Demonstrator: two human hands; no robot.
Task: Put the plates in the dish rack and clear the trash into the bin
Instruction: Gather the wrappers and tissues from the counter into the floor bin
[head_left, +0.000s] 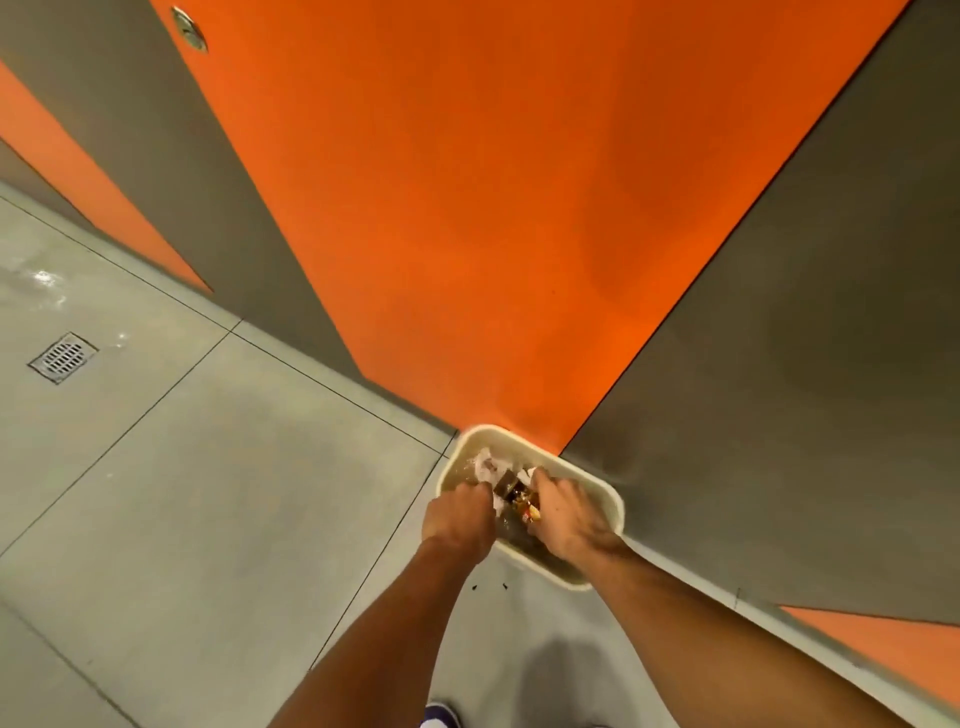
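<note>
Two bare forearms (415, 623) reach down. The left hand (457, 519) and right hand (563, 514) curl their fingers (545, 480) into trash (514, 493); whether they grip it cannot be told. The trash lies in a cream bin (618, 504) that opens upward on the floor (208, 519), its long axis running along the orange-and-grey wall (467, 234). A floor drain (63, 357) sits well to the left.

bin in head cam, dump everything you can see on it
The bin is a cream, plastic-looking rectangular tub with rounded corners and a thick rim, open-topped, upright on the grey floor against the wall where the orange panel meets the grey panel. It holds trash: crumpled white paper, brown wrappers. The left hand and right hand reach into it; whether they grip anything is unclear.
</note>
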